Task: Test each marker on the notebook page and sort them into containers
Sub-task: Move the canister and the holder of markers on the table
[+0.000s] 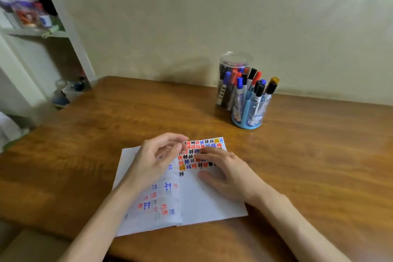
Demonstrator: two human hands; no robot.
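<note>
Near the front edge of the table (308,166), about midway along it, the open notebook (204,202) was laid flat. The right hand (225,170) was spread on the right page, fingers straight and pressed to the paper, with nothing held. The left hand (157,155) was curled over the upper part of the left page; whether a leaf was pinched could not be told through the blur. No marker was held by either hand. Rows of red, blue, black and orange test marks (197,151) were crowded across the top of the right page, so much testing was judged done. Toward the far edge, right of the middle, the blue-based holder (248,112) was seen, with the clear jar (231,64) just behind it, both filled with capped markers (239,87); which remained untested could not be told.
</note>
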